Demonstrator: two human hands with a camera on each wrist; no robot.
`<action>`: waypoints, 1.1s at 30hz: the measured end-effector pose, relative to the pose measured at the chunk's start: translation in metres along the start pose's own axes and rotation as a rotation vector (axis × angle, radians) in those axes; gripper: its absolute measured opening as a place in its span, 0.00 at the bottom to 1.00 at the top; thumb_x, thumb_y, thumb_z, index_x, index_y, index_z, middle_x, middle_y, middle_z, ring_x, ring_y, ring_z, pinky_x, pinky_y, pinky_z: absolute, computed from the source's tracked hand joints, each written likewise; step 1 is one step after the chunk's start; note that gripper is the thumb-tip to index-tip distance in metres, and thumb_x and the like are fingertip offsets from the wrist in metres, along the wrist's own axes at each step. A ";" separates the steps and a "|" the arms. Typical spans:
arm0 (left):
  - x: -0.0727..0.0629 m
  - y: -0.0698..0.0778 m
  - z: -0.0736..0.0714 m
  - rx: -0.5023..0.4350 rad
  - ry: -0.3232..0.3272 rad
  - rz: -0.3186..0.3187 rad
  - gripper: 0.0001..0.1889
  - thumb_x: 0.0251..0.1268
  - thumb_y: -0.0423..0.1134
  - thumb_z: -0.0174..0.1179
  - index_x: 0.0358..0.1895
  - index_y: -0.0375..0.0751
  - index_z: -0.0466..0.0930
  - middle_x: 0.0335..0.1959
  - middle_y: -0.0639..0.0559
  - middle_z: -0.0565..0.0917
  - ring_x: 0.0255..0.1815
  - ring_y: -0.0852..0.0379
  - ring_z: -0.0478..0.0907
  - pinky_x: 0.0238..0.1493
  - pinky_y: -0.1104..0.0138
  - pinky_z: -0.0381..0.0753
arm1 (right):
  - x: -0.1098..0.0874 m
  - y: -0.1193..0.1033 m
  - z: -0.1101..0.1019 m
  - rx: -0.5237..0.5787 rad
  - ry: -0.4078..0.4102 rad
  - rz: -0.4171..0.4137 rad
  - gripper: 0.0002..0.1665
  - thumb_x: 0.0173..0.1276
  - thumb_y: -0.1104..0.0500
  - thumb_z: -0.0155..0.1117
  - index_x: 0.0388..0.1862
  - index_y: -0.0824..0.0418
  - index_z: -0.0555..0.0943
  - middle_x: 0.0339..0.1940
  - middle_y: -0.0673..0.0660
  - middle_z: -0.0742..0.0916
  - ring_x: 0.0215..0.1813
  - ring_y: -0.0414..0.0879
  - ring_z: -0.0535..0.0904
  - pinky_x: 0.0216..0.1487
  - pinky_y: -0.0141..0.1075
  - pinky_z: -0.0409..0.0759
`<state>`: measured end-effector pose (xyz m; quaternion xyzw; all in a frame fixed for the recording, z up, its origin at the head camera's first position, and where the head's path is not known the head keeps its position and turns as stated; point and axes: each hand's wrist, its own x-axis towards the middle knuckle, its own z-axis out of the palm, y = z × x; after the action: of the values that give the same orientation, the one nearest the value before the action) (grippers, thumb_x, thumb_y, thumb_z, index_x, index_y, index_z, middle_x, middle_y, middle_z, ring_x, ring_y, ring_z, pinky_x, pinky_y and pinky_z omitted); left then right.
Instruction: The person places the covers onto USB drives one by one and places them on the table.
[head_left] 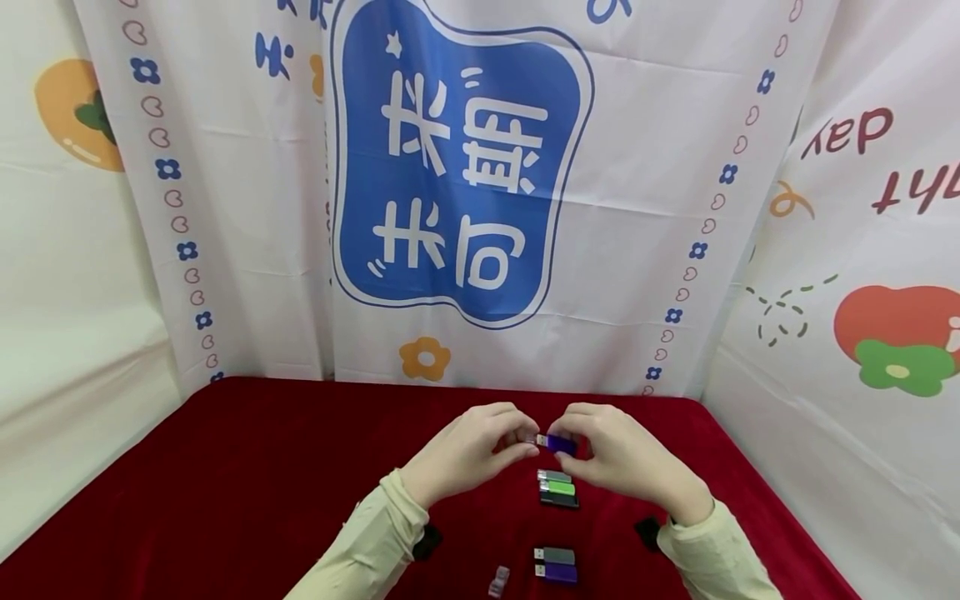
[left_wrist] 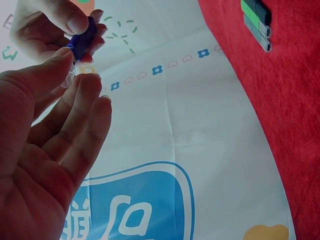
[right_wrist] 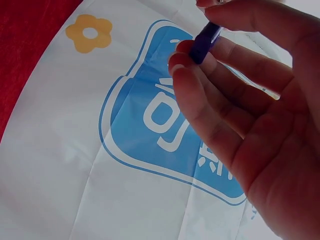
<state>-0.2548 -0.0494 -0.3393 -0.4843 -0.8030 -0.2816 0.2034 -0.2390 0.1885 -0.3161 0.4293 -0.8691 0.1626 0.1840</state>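
Note:
Above the red cloth, my right hand (head_left: pixel 630 457) pinches a purple USB flash drive (head_left: pixel 562 444) between thumb and fingers, its metal plug pointing left. Facing it, my left hand (head_left: pixel 471 448) pinches a small clear plastic cap (left_wrist: pixel 70 77) right at the plug end. In the left wrist view the cap lies between thumb and fingertips, in line with the drive. The right wrist view shows the purple body resting against the curled fingers, with its plug end partly hidden by the thumb.
Below the hands lie a grey drive (head_left: pixel 555 476), a green drive (head_left: pixel 558 487) and a black drive (head_left: pixel 559 500) side by side. Nearer are another grey drive (head_left: pixel 558 555) and purple drive (head_left: pixel 560 572), with clear caps (head_left: pixel 498 581) to their left. Printed curtains surround the red-covered table (head_left: pixel 247 483).

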 end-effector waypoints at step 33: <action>0.000 0.000 0.001 0.007 -0.055 -0.040 0.10 0.65 0.39 0.66 0.48 0.44 0.84 0.33 0.62 0.81 0.33 0.71 0.74 0.38 0.80 0.75 | 0.001 -0.004 0.004 -0.005 -0.024 0.011 0.12 0.58 0.63 0.75 0.42 0.56 0.87 0.38 0.44 0.83 0.36 0.36 0.77 0.39 0.32 0.80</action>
<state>-0.2547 -0.0487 -0.3405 -0.4750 -0.8188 -0.2692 0.1774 -0.2372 0.1840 -0.3190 0.4260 -0.8741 0.1561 0.1736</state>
